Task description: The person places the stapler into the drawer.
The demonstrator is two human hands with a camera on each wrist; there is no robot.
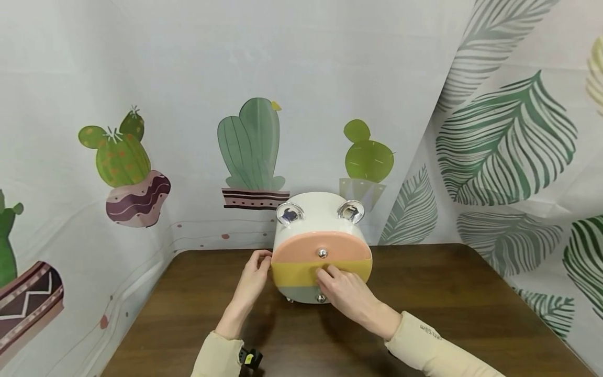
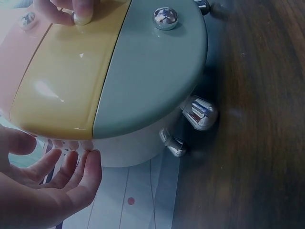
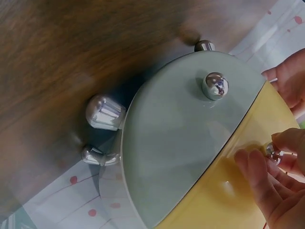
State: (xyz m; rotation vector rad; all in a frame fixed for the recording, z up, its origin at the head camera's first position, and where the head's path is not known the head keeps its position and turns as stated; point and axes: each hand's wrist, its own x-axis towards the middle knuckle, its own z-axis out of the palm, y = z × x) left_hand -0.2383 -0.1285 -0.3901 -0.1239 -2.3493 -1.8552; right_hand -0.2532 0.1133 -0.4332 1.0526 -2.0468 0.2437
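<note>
A rounded white storage box (image 1: 320, 207) with a pink top drawer (image 1: 301, 246), a yellow middle drawer (image 1: 293, 274) and a green bottom drawer (image 1: 299, 294) stands on the table. All three fronts look flush. My right hand (image 1: 348, 296) pinches the round silver knob (image 3: 274, 153) of the yellow drawer between thumb and fingers. On the box's left side, my left hand (image 1: 252, 280) rests its fingertips (image 2: 94, 160) against the white wall, fingers loosely bent. Silver knobs also show on the pink (image 1: 322, 253) and green (image 2: 165, 18) drawers.
The brown wooden table (image 1: 424, 293) reaches back to a wall cloth (image 1: 188, 78) printed with cacti and leaves. Two silver-rimmed eye shapes (image 1: 350, 211) stick up from the box top. Silver feet (image 2: 200, 113) hold the box off the table.
</note>
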